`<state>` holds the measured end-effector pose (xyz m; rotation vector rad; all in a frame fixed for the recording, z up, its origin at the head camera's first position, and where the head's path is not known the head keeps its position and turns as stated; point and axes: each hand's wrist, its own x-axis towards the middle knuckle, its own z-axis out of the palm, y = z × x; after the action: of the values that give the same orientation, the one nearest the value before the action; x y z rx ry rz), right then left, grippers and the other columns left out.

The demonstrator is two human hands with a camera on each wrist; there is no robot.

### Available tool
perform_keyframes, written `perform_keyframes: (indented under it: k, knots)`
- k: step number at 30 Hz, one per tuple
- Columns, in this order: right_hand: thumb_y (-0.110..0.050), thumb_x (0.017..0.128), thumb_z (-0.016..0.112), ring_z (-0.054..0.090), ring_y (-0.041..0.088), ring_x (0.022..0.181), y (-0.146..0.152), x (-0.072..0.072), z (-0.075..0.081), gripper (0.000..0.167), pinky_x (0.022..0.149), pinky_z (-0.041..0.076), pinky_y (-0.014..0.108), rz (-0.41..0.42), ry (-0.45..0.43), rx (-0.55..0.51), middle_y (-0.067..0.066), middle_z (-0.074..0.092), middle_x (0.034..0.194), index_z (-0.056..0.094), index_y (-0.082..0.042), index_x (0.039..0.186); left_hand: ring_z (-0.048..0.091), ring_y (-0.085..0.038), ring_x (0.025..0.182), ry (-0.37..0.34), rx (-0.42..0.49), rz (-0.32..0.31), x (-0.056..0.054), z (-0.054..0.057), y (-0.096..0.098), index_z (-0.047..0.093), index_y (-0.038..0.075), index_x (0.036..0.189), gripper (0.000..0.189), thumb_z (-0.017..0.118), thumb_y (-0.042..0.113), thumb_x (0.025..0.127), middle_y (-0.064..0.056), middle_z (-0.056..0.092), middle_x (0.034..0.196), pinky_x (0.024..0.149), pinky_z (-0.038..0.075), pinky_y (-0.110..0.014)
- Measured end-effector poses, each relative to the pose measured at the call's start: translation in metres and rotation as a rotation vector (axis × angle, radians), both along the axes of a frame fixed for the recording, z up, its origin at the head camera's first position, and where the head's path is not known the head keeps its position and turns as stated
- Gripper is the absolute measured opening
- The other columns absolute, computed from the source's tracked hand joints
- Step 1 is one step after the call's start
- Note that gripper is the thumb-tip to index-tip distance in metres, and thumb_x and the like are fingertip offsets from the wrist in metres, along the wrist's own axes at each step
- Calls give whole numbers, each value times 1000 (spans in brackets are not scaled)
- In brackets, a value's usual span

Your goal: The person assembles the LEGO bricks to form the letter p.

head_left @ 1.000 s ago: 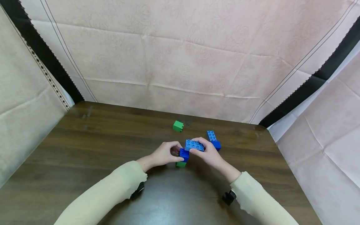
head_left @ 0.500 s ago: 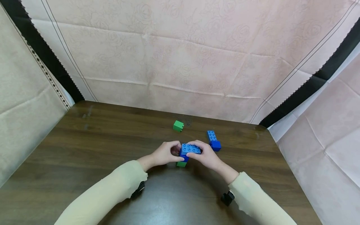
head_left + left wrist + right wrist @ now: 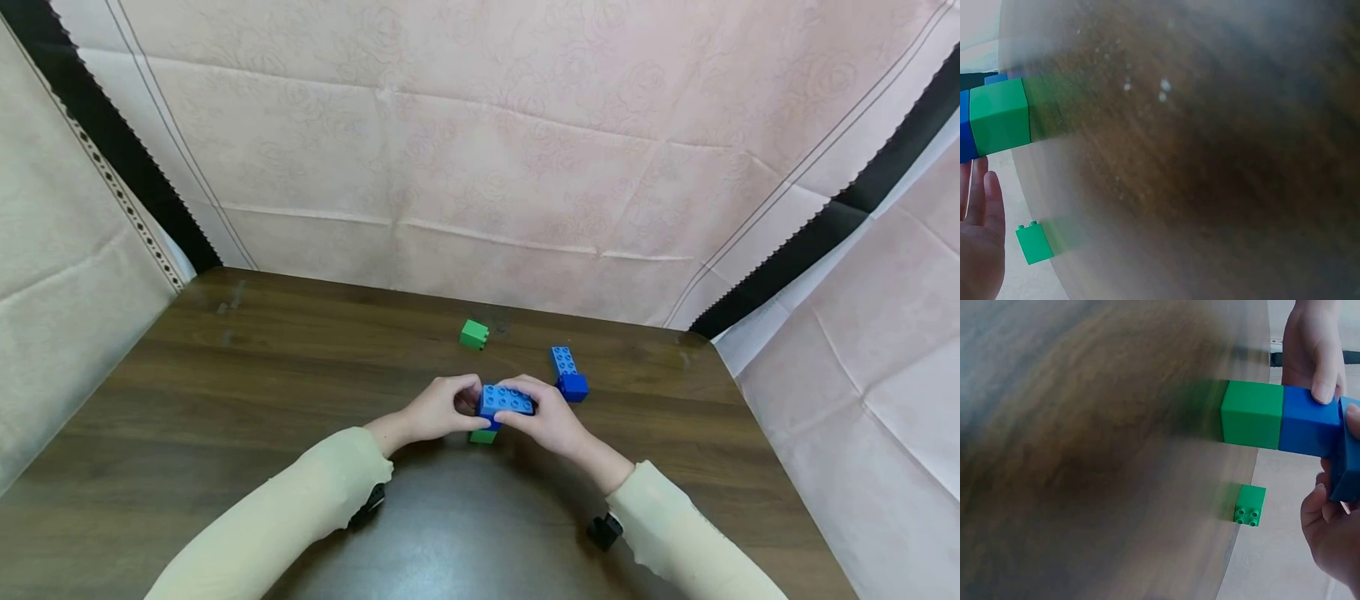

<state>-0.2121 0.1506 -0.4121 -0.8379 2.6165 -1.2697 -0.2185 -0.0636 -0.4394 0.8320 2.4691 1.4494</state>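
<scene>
A small stack stands on the table in front of me: a green building block [image 3: 1252, 415] at the bottom and a dark blue block [image 3: 1310, 428] above it. Across the top lies a longer light blue block [image 3: 507, 399], jutting out to the right. My left hand [image 3: 437, 409] pinches the dark blue block from the left, its thumb on the near side. With thumb and fingers, my right hand [image 3: 546, 412] grips the light blue block by its long sides. In the left wrist view the bottom green block [image 3: 1000, 115] shows beside the fingers.
Behind the hands a loose green block [image 3: 474, 334] lies on the wooden table [image 3: 300, 350]. To the right, a light blue block [image 3: 564, 360] sits against a dark blue block [image 3: 573, 387]. A pale cloth [image 3: 450, 167] hangs beyond the table's far edge.
My right hand has moved left and slightly down, bringing the light blue block from beside the stack onto the dark blue block. The left hand has kept its grip in place.
</scene>
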Motion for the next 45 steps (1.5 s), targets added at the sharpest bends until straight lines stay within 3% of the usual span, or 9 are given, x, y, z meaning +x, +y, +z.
perform_keyframes:
  k: [5, 13, 19, 23, 29, 36, 45]
  knots:
    - [-28, 85, 68, 58, 17, 95, 0, 1, -3, 37, 83, 52, 25, 23, 69, 9, 5, 63, 113, 61, -13, 118, 62, -15, 86, 0, 3, 0, 1, 1, 0, 54, 13, 96, 25, 73, 21, 81, -4, 65, 97, 79, 54, -26]
    - [-29, 83, 71, 54, 21, 108, -2, -1, 0, 46, 89, 50, 34, -2, 48, 29, 4, 59, 123, 56, -17, 125, 62, -17, 88, -6, 8, 7, 0, -1, 0, 54, 13, 96, 25, 73, 20, 81, -4, 65, 98, 81, 54, -31]
    - [-26, 83, 71, 52, 19, 105, -9, -1, 3, 34, 87, 50, 31, 11, 82, -39, 3, 62, 114, 63, -15, 115, 62, -15, 89, 2, 19, 1, 1, -1, 0, 55, 13, 97, 24, 73, 19, 82, -3, 65, 98, 81, 54, -30]
    - [-25, 84, 70, 52, 16, 103, -10, -2, 4, 29, 84, 50, 28, 15, 95, -26, 0, 63, 110, 65, -18, 111, 63, -17, 90, 0, 26, 0, 1, -1, 0, 55, 12, 97, 24, 73, 19, 82, -4, 66, 98, 81, 54, -29]
    - [-26, 84, 70, 52, 15, 100, -11, -4, 4, 29, 83, 50, 28, 34, 105, 16, -1, 63, 107, 65, -17, 111, 63, -18, 90, -7, 29, -1, 1, -1, 0, 55, 12, 97, 24, 72, 19, 82, -5, 66, 99, 81, 54, -30]
    - [-31, 85, 69, 53, 17, 102, -8, -5, 8, 33, 84, 49, 28, 50, 52, 46, 0, 61, 111, 63, -19, 115, 62, -15, 90, -22, 22, 6, 2, 0, 0, 55, 12, 98, 25, 72, 19, 82, -4, 66, 100, 82, 54, -30]
    - [-24, 82, 72, 55, 17, 99, 4, -5, 6, 35, 81, 50, 25, 32, 70, 13, 3, 63, 112, 65, -14, 114, 61, -16, 88, -21, 6, 12, 2, 0, -1, 53, 11, 95, 27, 73, 21, 81, -4, 65, 99, 80, 54, -30]
